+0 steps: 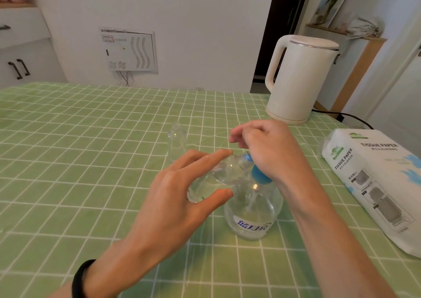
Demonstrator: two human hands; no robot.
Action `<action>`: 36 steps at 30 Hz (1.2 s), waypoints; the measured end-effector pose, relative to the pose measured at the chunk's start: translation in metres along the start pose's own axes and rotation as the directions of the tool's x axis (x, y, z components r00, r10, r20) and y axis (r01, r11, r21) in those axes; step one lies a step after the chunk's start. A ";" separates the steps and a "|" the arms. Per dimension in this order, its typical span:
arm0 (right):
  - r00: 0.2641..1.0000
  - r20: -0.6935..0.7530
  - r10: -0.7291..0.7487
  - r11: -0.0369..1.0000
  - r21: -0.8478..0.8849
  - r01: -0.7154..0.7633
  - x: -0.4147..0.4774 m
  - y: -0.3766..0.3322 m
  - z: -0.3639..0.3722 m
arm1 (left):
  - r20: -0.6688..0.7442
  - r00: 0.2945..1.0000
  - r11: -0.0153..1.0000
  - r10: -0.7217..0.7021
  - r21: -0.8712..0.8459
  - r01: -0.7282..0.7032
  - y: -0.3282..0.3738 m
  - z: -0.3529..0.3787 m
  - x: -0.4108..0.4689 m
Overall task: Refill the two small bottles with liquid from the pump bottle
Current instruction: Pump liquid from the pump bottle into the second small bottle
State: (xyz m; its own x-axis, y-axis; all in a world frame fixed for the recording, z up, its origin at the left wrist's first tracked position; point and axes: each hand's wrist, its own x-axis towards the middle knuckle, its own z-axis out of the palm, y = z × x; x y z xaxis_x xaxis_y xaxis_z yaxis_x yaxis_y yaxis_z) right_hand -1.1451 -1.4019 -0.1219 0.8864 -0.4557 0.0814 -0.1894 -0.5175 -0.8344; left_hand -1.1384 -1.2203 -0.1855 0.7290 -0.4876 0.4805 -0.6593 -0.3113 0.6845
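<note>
A clear pump bottle [252, 215] with a blue pump [259, 174] stands on the green checked tablecloth [91, 161]. My right hand [268, 151] lies over the pump head with its fingers curled, and the blue nozzle [247, 157] sticks out from under it to the left. My left hand [173, 197] holds a small clear bottle [218, 174] between thumb and fingers. It is tilted, with its mouth at the nozzle. A second small clear bottle [177, 140] stands upright and open-topped just behind, untouched.
A white electric kettle [298, 78] stands at the back right, its black cord [350, 116] trailing right. A pack of tissue paper [376, 183] lies along the right edge. A white wall and cabinets lie beyond the table's far edge.
</note>
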 end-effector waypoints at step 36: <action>0.988 -0.136 -0.069 0.937 0.330 0.111 -0.045 0.036 0.019 | 0.005 1.000 0.999 0.013 -0.042 -0.013 0.001 0.000 0.003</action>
State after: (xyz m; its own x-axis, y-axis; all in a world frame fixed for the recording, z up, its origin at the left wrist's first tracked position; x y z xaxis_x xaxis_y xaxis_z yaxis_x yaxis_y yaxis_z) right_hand -1.1837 -1.3868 -0.1659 0.8316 -0.5132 0.2123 0.0604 -0.2964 -0.9532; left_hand -1.1370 -1.2220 -0.1834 0.7192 -0.4959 0.4866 -0.6605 -0.2706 0.7004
